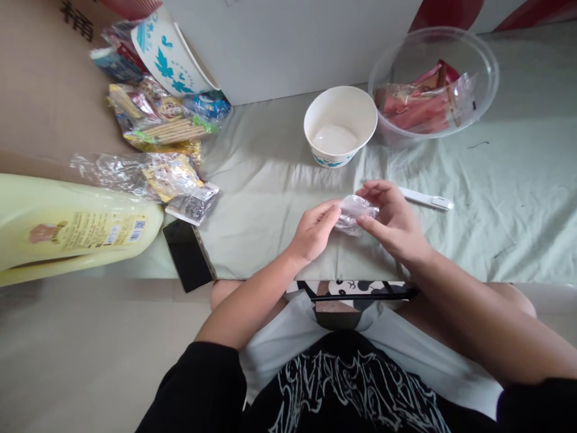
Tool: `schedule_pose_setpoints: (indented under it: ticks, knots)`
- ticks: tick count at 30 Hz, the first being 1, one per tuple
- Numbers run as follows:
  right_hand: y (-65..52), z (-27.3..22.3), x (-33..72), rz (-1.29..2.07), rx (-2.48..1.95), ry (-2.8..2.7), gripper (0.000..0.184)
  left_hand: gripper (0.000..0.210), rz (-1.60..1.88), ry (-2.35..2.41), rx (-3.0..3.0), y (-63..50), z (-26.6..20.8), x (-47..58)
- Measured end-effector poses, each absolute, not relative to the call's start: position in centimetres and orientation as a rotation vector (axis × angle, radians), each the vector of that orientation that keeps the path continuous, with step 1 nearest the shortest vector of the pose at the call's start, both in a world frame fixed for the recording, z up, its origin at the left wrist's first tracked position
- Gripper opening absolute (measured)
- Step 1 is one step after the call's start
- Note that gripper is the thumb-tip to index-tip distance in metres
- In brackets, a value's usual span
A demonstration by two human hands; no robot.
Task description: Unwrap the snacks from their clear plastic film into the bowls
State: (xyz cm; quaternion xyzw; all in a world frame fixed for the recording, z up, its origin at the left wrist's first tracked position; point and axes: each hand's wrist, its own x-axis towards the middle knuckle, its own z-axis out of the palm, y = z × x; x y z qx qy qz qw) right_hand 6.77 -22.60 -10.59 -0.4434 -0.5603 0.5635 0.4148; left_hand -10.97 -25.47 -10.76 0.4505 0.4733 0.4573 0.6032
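A small clear plastic packet [354, 213] is held between both hands over the pale green sheet [270, 180]. My left hand [314, 231] pinches its left end with fingers closed. My right hand [392, 219] grips its right side from above and below. Just beyond the hands stands a white paper bowl [341, 125] with blue print and a pale lump inside. A white pen-like stick [426, 199] lies right of my right hand.
A clear plastic bowl [433, 84] with red wrappers stands at the back right. Snack packets [157, 120] and a second paper bowl [169, 54] are piled at the back left. A dark phone [188, 255] and a yellow bottle [67, 225] lie left.
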Motion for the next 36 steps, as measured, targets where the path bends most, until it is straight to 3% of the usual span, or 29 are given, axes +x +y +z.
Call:
schedule_pose_setpoints:
  ticks: [5,7,22,27,32,36]
  knots:
    - [-22.5,-10.4,7.0,1.474,-1.254,-1.555,0.034,0.027,1.03,1.171,1.143,-25.2,-10.8,-11.2]
    - [-22.5,-10.4,6.9,1.439,-1.292,-1.558,0.032,0.036,1.012,1.223,1.211,-25.3,-11.0,-11.1]
    - [-22.4,-10.2,7.0,1.609,-1.137,-1.46,0.043,0.061,0.978,1.021,1.586,-26.3,-11.4,-11.9]
    - [-21.6,-8.9,7.0,1.223,-1.228,-1.468,0.034,0.047,1.167,1.219,1.463,-26.2,-11.5,-13.6]
    - [-17.3,-3.2,4.7,0.272,-1.25,-1.815,0.009,0.017,1.156,1.38,1.384,-25.2,-10.5,-14.6]
    - [-12.8,-0.9,0.6,-0.013,-1.655,-2.312,0.032,0.012,0.956,1.298,1.563,-24.6,-10.0,-14.6]
